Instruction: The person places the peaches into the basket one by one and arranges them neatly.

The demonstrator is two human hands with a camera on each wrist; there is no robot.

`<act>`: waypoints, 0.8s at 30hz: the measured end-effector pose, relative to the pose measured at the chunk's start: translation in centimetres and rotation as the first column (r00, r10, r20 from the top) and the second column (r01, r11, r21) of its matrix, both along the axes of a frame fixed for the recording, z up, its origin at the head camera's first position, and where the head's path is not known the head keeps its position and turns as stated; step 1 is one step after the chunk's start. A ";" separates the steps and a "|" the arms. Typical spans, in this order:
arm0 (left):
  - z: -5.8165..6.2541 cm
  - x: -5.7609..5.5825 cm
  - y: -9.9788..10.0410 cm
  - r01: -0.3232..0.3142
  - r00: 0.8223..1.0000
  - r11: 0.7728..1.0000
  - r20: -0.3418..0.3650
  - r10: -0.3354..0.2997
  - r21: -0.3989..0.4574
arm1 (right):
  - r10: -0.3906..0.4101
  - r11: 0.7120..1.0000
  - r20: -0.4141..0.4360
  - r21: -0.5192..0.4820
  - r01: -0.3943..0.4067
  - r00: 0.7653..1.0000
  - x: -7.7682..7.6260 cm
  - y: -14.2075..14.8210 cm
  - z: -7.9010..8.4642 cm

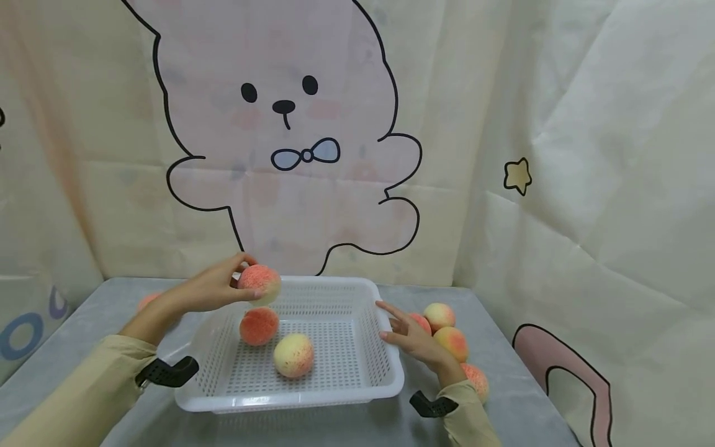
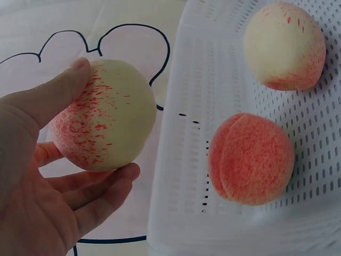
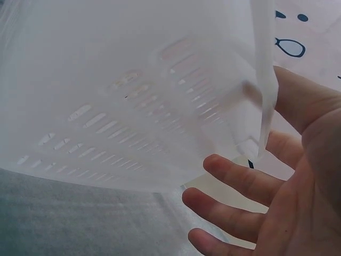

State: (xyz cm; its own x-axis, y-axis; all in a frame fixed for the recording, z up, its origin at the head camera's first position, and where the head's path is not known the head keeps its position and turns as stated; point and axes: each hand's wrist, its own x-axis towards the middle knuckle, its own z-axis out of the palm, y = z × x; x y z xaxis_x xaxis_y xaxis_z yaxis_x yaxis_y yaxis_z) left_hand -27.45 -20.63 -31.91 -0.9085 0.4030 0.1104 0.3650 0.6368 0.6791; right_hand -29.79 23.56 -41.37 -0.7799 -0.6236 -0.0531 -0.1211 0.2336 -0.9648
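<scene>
My left hand [image 1: 215, 285] grips a red-and-cream peach [image 2: 114, 117] between thumb and fingers. It is held up near the back left corner of a white plastic basket [image 1: 290, 400]. Inside the basket lie two peaches: a red one [image 1: 259, 326] towards the left and a pale yellow one [image 1: 293, 356] nearer the front. At the basket's right side, my right hand [image 1: 416, 338] holds the rim [image 3: 265, 80]. In the right wrist view the thumb passes behind that rim, while several fingers lie outside the wall, loosely bent.
Several peaches [image 1: 451, 343] sit on the grey table [image 1: 447, 428] to the right of the basket, partly behind my right forearm. Another peach [image 1: 148, 300] shows beyond my left forearm. A cartoon-printed cloth [image 1: 436, 217] hangs behind the table.
</scene>
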 end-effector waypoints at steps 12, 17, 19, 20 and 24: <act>-0.6 -2.0 1.7 0.039 0.993 0.998 0.113 -0.045 0.053 | -0.005 1.000 0.021 -0.003 0.005 1.000 0.0 -0.1 -0.2; -1.3 -2.4 2.7 0.044 0.991 0.997 0.126 -0.053 0.071 | -0.004 1.000 0.006 0.014 0.004 1.000 0.0 -0.1 -0.2; -1.7 -2.6 3.1 0.048 0.990 0.996 0.132 -0.057 0.074 | -0.004 1.000 0.003 0.014 0.004 1.000 0.0 -0.1 -0.2; -1.9 -2.7 3.3 0.055 0.989 0.996 0.135 -0.065 0.076 | -0.006 1.000 0.007 0.011 0.006 1.000 0.0 0.0 -0.2; -2.8 -3.2 3.9 0.074 0.984 0.994 0.158 -0.087 0.082 | -0.011 1.000 0.015 0.007 0.011 1.000 0.1 0.1 -0.2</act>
State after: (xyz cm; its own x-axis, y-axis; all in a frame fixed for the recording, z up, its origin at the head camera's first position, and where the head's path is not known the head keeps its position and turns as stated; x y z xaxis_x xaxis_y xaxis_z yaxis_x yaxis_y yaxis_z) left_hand -30.65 -16.70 -34.68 -0.8817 0.4717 -0.0021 0.2947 0.5543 0.7784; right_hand -29.74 23.63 -41.57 -0.7860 -0.6144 -0.0689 -0.1044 0.2417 -0.9647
